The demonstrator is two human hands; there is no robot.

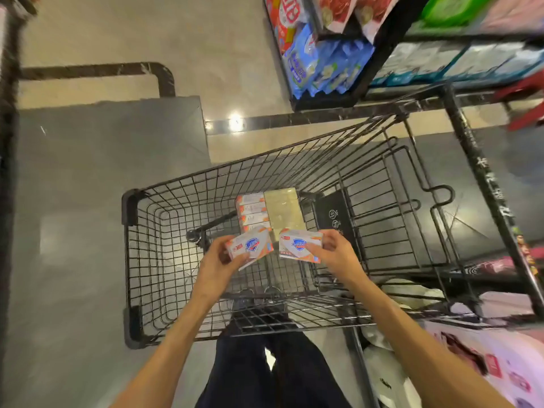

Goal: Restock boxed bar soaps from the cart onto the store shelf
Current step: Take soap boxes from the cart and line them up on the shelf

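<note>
- Head view: you are looking straight down into a black wire cart (164,260), with both of your forearms reaching in over its near rim.
- Your left hand (219,262) grips a boxed bar soap (250,247), white with orange corners and a blue shield logo; your thumb lies across the box's near face and your fingers curl under its left end. The box is tilted, its right end raised, and it sits up and to the right of your palm.
- Your right hand (331,253) pinches a second soap box (298,245) of the same design by its right end, thumb on the printed face and fingers behind it. This box lies nearly level, to the left of your palm.
- The two held boxes are just beside each other above the basket, with a narrow gap between them.
- Directly beyond them, in the cart, stands a stack of matching soap boxes (252,213), edges towards you, next to a pale cream pack (284,209); the stack looks about four boxes deep, though the lowest ones are hidden behind the held boxes.
- To the right of that pack, a black panel (334,214) with white symbols stands inside the basket.
- The store shelf (379,51) is at the upper right, well apart from your hands, holding blue packets (321,60) and red-and-white packs; its contents are blurred.
- Your dark trousers (265,372) show below the cart.
</note>
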